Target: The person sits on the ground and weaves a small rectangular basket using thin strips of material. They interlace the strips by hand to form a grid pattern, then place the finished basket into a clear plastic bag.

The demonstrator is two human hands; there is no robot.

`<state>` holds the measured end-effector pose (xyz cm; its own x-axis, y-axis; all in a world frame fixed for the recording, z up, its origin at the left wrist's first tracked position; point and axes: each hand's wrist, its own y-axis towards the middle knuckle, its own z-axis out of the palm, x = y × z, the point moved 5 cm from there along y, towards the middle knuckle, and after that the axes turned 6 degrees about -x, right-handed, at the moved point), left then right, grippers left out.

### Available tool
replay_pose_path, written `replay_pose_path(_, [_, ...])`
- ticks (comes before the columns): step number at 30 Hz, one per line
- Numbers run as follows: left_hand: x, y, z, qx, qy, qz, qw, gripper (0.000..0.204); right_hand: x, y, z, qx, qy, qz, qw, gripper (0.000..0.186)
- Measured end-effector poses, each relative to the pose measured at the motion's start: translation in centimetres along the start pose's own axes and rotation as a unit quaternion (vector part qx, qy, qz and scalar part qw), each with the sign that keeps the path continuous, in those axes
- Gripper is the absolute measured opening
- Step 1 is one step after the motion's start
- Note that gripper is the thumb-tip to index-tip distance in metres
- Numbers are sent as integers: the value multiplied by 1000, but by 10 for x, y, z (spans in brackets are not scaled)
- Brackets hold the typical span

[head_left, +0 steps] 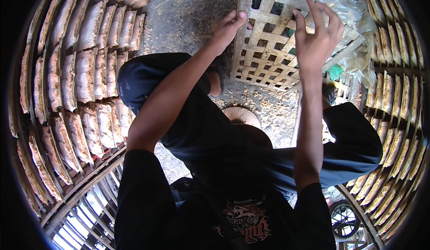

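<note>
A woven bamboo lattice panel point(262, 55) stands tilted in front of me, pale and stained, with square gaps showing dark and green behind. My left hand point(229, 31) is closed round its left edge, thumb on the near face and a fingertip showing through a gap. Over the panel's upper right part is my right hand point(319, 37), its fingers spread and curved, with nothing visible in them. Whether those fingertips touch the lattice I cannot tell. Crumpled clear plastic sheeting point(347, 17) lies behind the panel and to its right.
Racks of whitish-brown slabs point(85, 73) on curved slats rise at my left, with similar rows point(392, 93) at my right. A round wooden piece point(242, 114) is between my legs. Another lattice piece point(342, 86), a green bundle point(334, 72) and a spoked wheel point(345, 221) are at right.
</note>
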<state>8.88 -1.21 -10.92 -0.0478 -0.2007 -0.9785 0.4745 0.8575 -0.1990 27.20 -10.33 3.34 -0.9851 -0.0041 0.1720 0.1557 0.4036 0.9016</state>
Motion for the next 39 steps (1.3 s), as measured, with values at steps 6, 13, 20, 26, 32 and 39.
replay_pose_path(6, [-5,-2,2,-1,-5,-11,1000,47,-25,17,24,197,33,-64,978,48])
replay_pose_path(13, [-5,0,-1,-2,12,-37,999,52,-28,27,26,182,159,-10,970,22])
replay_pose_path(20, [-25,1,-7,-87,5,-29,996,72,-34,28,26,242,119,144,952,24])
replay_pose_path(26, [-59,1,-21,-93,-87,56,990,65,-27,27,26,194,134,15,972,28])
replay_pose_path(32, [-75,6,-24,-56,-131,96,985,53,-33,24,28,208,118,123,963,35])
replay_pose_path(39, [-66,13,-22,-61,-158,77,983,38,16,20,16,172,42,-27,984,54])
